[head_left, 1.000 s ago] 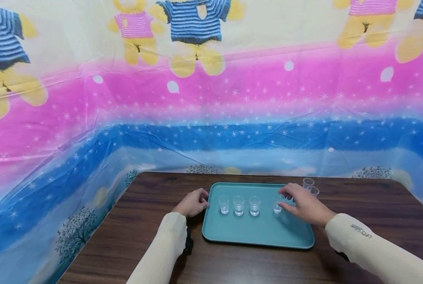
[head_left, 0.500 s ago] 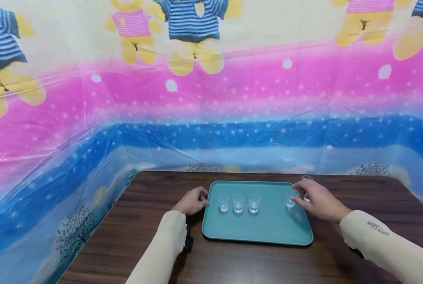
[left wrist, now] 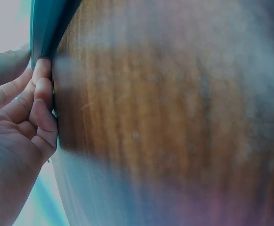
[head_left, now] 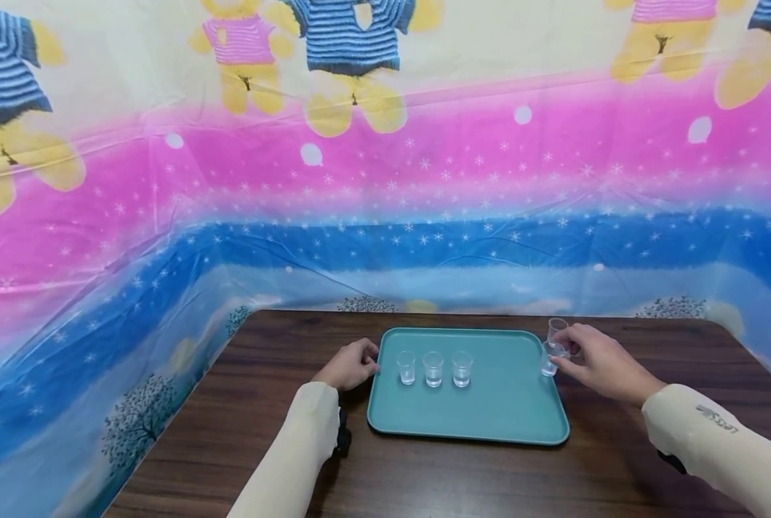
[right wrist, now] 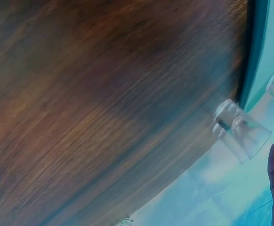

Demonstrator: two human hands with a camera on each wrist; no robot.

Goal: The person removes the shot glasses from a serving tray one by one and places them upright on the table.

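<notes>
My left hand (head_left: 349, 365) holds the left rim of a teal tray (head_left: 470, 421), its fingers curled at the edge in the left wrist view. At the tray's right edge, my right hand (head_left: 602, 363) pinches a clear shot glass (head_left: 549, 363) between thumb and fingers. Three similar shot glasses stand upright in a row on the tray: a left one (head_left: 407, 368), a middle one (head_left: 434, 370) and a right one (head_left: 462, 370). Whether their bottoms hold liquid or are just thick glass, I cannot tell.
Beyond the tray's far right corner stands another shot glass (head_left: 557, 329) on the dark wooden table (head_left: 282, 403). The right wrist view shows two glasses (right wrist: 243, 129) there, close together. A patterned cloth (head_left: 385, 244) hangs behind the table.
My right hand has carried the pinched glass rightward across the tray to its right edge. My left hand stays at the left rim, and the three glasses in the row stand still.
</notes>
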